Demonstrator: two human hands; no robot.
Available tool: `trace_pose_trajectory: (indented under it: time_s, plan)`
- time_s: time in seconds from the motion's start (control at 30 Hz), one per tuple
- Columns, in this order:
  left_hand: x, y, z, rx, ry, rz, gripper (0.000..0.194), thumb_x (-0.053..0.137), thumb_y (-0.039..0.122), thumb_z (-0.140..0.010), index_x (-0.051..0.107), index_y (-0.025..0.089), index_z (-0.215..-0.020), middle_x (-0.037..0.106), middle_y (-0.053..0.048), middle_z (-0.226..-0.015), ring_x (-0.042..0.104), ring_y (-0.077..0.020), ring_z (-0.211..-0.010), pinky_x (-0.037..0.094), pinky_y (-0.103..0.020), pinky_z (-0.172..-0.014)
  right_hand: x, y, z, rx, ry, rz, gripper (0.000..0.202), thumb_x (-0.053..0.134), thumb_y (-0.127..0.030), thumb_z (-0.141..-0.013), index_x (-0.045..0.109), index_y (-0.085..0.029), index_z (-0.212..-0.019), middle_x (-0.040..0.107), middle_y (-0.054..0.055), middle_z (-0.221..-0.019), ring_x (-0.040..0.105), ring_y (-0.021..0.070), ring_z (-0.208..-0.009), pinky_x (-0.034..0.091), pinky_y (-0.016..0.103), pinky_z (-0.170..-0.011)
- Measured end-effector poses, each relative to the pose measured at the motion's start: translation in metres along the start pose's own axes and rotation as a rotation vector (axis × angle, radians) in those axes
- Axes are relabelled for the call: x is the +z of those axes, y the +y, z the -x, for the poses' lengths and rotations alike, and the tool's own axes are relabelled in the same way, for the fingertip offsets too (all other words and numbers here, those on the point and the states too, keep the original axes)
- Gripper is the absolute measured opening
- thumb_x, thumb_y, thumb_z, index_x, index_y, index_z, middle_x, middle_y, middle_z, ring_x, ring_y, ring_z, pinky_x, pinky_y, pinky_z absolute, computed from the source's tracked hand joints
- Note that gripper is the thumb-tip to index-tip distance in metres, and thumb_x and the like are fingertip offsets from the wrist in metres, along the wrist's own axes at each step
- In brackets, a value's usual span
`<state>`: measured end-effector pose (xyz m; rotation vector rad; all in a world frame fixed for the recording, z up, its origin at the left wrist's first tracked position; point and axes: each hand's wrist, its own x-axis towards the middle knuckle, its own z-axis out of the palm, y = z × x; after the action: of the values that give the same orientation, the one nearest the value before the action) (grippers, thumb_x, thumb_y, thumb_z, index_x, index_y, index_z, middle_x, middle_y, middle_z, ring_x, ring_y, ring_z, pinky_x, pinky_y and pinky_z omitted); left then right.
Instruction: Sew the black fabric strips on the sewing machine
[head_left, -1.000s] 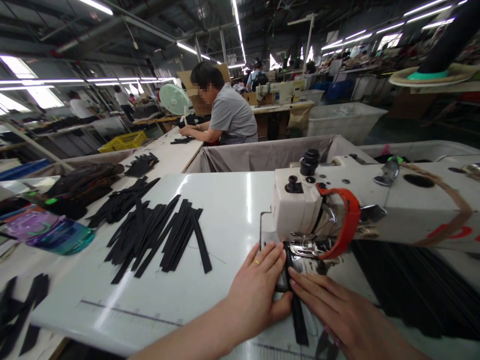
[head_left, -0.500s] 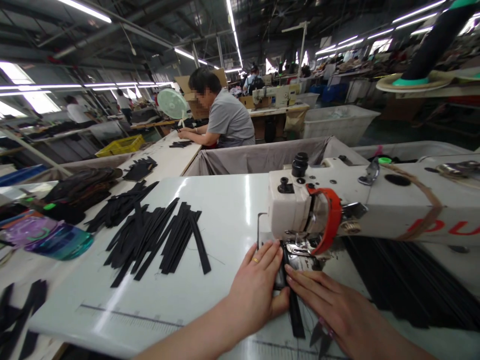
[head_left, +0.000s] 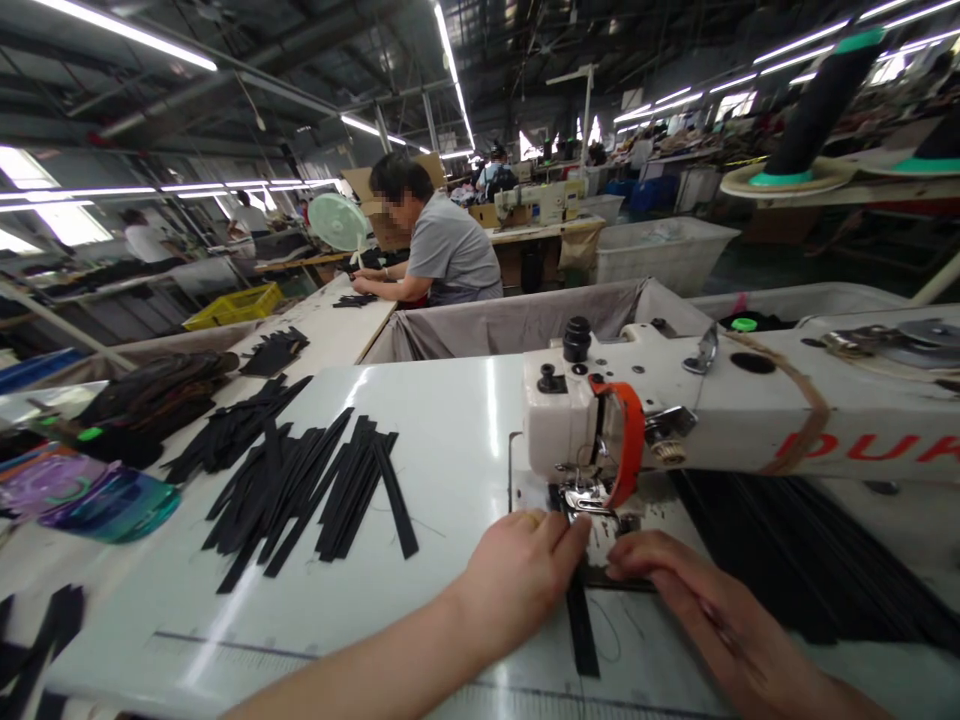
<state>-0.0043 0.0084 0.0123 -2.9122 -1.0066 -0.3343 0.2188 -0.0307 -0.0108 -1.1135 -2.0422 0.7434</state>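
A narrow black fabric strip (head_left: 581, 625) lies under the sewing machine's presser foot (head_left: 585, 497) and runs down toward me. My left hand (head_left: 525, 560) is closed on the strip just in front of the foot, thumb and forefinger pinched together. Right of the strip, by the needle plate (head_left: 604, 545), my right hand (head_left: 697, 590) is closed with its fingertips together. Thread snips seem tucked in that palm; only a small bit of them (head_left: 720, 625) shows. The white machine head (head_left: 559, 420) with its orange guard (head_left: 626, 440) stands right above both hands.
Piles of black strips (head_left: 289, 490) lie on the left of the table (head_left: 450, 450). More long black pieces (head_left: 795, 550) lie under the machine arm. A purple-blue bottle (head_left: 112, 500) rests far left. Beyond a cloth-lined bin (head_left: 510, 325), a co-worker (head_left: 450, 245) sits at a table.
Both hands, flat on the strip before, have curled up. My left hand now pinches the strip; my right has drawn off to the right, and the snips' blades no longer show. The view has shifted slightly.
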Motion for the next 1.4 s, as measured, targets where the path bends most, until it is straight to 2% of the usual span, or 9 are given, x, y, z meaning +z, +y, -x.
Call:
trace_pose_trajectory:
  time_s: [0.13, 0.2, 0.43, 0.7, 0.83, 0.93, 1.07, 1.23, 1.4]
  plan:
    - [-0.009, -0.002, -0.019, 0.413, -0.051, -0.191, 0.019, 0.048, 0.011, -0.093, 0.066, 0.012, -0.085, 0.062, -0.009, -0.086, 0.060, -0.0207, -0.076, 0.048, -0.031, -0.055, -0.005, -0.004, 0.001, 0.133, 0.139, -0.163, 0.032, 0.034, -0.037, -0.101, 0.062, -0.023, -0.095, 0.068, 0.003, -0.078, 0.067, 0.0174, -0.078, 0.055, 0.025, -0.072]
    - [-0.011, -0.004, -0.024, 0.521, -0.068, -0.199, 0.022, 0.049, 0.011, -0.092, 0.065, 0.013, -0.077, 0.062, -0.009, -0.089, 0.059, -0.0203, -0.078, 0.047, -0.031, -0.057, -0.006, -0.005, 0.000, 0.173, 0.135, -0.179, 0.034, 0.034, -0.041, -0.101, 0.061, -0.022, -0.092, 0.064, 0.001, -0.066, 0.064, 0.0165, -0.063, 0.054, 0.026, -0.065]
    - [-0.019, -0.009, -0.018, 0.254, -0.034, -0.075, 0.012, 0.049, 0.011, -0.095, 0.061, 0.011, -0.097, 0.061, -0.006, -0.090, 0.058, -0.0165, -0.078, 0.048, -0.029, -0.066, -0.007, -0.006, -0.007, 0.206, 0.220, -0.064, 0.027, 0.046, -0.044, -0.096, 0.062, -0.022, -0.092, 0.060, -0.001, -0.062, 0.060, 0.0151, -0.057, 0.050, 0.024, -0.054]
    - [-0.012, 0.021, -0.019, 0.506, -0.080, -0.270, 0.018, 0.058, 0.018, -0.088, 0.065, 0.013, -0.072, 0.059, -0.009, -0.081, 0.056, -0.0234, -0.079, 0.041, -0.033, -0.058, -0.006, -0.005, -0.008, 0.239, 0.242, -0.048, 0.026, 0.051, -0.045, -0.091, 0.064, -0.023, -0.094, 0.069, 0.002, -0.078, 0.065, 0.0161, -0.065, 0.054, 0.024, -0.059]
    - [-0.007, 0.025, -0.019, 0.376, -0.043, -0.204, 0.013, 0.053, 0.016, -0.090, 0.064, 0.009, -0.087, 0.062, -0.012, -0.092, 0.058, -0.0248, -0.088, 0.047, -0.034, -0.068, -0.017, -0.003, -0.006, 0.249, 0.199, 0.032, 0.032, 0.054, -0.046, -0.089, 0.061, -0.022, -0.108, 0.071, 0.006, -0.098, 0.069, 0.0203, -0.082, 0.058, 0.030, -0.073]
    - [-0.007, 0.016, -0.010, 0.110, -0.001, 0.175, 0.010, 0.047, 0.010, -0.091, 0.056, 0.011, -0.095, 0.063, -0.008, -0.089, 0.060, -0.0193, -0.084, 0.049, -0.028, -0.072, -0.027, 0.005, -0.004, 0.179, 0.137, 0.190, 0.038, 0.053, -0.046, -0.091, 0.058, -0.022, -0.120, 0.068, 0.009, -0.114, 0.066, 0.0244, -0.101, 0.055, 0.038, -0.088]
    - [-0.007, 0.008, 0.009, -0.241, 0.136, 0.585, 0.012, 0.038, 0.014, -0.097, 0.050, 0.017, -0.100, 0.063, -0.003, -0.084, 0.060, -0.0138, -0.071, 0.049, -0.023, -0.065, -0.034, 0.017, -0.006, 0.013, 0.069, 0.444, 0.032, 0.041, -0.038, -0.099, 0.061, -0.020, -0.116, 0.069, 0.010, -0.106, 0.066, 0.0257, -0.097, 0.054, 0.042, -0.086]
    - [-0.007, 0.004, 0.020, -0.197, 0.239, 0.428, 0.014, 0.043, 0.022, -0.099, 0.057, 0.019, -0.099, 0.064, -0.004, -0.087, 0.061, -0.0180, -0.081, 0.050, -0.029, -0.073, -0.026, 0.020, -0.019, -0.232, -0.006, 0.662, 0.027, 0.040, -0.026, -0.099, 0.065, -0.018, -0.105, 0.069, 0.010, -0.095, 0.067, 0.0263, -0.085, 0.056, 0.043, -0.076]
    - [0.002, -0.003, 0.012, -0.311, 0.074, 0.247, 0.022, 0.052, 0.017, -0.093, 0.056, 0.020, -0.115, 0.067, -0.004, -0.094, 0.064, -0.0208, -0.083, 0.054, -0.032, -0.073, -0.014, 0.015, -0.028, -0.166, -0.086, 0.459, 0.016, 0.049, -0.026, -0.097, 0.062, -0.017, -0.104, 0.069, 0.009, -0.099, 0.067, 0.0230, -0.089, 0.056, 0.037, -0.079]
